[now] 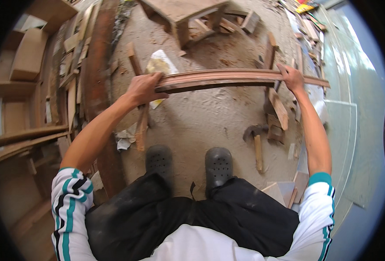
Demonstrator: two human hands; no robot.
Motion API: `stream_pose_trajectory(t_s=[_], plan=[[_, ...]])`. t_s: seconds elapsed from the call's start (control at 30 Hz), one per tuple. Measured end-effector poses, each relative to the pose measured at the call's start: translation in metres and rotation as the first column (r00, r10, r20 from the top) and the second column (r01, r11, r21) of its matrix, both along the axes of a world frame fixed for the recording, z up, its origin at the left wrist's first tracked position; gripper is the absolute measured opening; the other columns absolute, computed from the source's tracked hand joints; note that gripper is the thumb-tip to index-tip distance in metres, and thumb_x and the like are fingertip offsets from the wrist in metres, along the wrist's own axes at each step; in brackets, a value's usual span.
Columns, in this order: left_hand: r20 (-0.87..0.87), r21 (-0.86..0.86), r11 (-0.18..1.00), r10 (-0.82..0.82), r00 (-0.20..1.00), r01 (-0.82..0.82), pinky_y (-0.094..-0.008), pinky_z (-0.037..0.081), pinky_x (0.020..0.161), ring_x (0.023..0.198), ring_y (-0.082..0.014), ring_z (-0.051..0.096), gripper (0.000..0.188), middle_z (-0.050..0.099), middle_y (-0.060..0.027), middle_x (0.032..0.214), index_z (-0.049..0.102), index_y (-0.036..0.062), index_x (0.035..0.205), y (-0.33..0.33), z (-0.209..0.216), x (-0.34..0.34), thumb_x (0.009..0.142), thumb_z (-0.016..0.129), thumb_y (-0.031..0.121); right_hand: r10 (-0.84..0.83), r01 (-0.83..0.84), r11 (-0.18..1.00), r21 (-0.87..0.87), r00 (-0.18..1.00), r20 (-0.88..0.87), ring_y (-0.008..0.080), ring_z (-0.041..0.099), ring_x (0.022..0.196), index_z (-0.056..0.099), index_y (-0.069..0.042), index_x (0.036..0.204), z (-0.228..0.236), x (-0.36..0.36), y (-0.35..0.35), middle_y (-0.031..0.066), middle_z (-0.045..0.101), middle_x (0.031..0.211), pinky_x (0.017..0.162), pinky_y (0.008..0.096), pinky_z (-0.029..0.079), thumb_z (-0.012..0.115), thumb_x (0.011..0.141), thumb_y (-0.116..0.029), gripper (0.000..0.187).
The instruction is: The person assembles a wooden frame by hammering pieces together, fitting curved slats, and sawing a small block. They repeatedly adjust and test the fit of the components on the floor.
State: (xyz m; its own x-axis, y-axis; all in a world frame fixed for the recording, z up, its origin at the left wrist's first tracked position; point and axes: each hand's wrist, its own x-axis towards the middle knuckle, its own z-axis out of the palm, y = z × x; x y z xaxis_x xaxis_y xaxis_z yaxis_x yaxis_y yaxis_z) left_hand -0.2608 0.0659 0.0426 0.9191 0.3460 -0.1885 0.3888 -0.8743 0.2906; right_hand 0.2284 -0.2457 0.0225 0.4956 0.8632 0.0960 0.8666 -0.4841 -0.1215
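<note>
With twelve at the top of the view, a long grooved wooden strip spans eleven to two o'clock. It crosses a left wooden support toward nine and a right wooden support toward three, seemingly so that it lies raised above the floor. The left hand, near ten, is closed around the strip's left end, fingers over the top and thumb below, probably to steady it. The right hand, at two, is curled over near the far end, perhaps matching that hold; I cannot tell whether it grips the strip, the narrow dark piece at its fingers, or both. A hammer lies toward four, within easy reach. The left hand hides the strip's near end, and the supports' contact points are partly covered. A wooden stool-like piece at twelve is cut off above, while the cabinet at nine fades into the dark rim.
</note>
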Motion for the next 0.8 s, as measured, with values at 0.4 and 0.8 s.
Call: stream_pose_trajectory(t_s=[0.4, 0.8], plan=[[-0.067, 0.016, 1.0, 0.027, 0.997, -0.026, -0.0434, 0.054, 0.083, 0.099, -0.0334, 0.069, 0.073, 0.07, -0.0158, 0.106, 0.058, 0.0048, 0.128, 0.0, 0.009, -0.008, 0.077, 0.08, 0.052, -0.105, 0.107, 0.994, 0.026, 0.992, -0.072, 0.0488, 0.065, 0.084, 0.068, -0.002, 0.084, 0.014, -0.022, 0.008, 0.0282, 0.067, 0.085, 0.074, 0.0534, 0.049, 0.052, 0.098, -0.057, 0.059], [0.307, -0.085, 0.996, 0.054, 0.95, -0.029, -0.0396, 0.054, 0.086, 0.101, -0.0313, 0.069, 0.052, 0.069, -0.0164, 0.111, 0.062, 0.0057, 0.126, 0.014, 0.002, -0.042, 0.09, 0.073, 0.043, -0.045, 0.048, 0.996, 0.079, 0.998, -0.032, 0.0464, 0.064, 0.08, 0.063, -0.002, 0.08, 0.011, -0.025, 0.009, 0.0257, 0.066, 0.08, 0.073, 0.0537, 0.047, 0.052, 0.1, -0.051, 0.055]])
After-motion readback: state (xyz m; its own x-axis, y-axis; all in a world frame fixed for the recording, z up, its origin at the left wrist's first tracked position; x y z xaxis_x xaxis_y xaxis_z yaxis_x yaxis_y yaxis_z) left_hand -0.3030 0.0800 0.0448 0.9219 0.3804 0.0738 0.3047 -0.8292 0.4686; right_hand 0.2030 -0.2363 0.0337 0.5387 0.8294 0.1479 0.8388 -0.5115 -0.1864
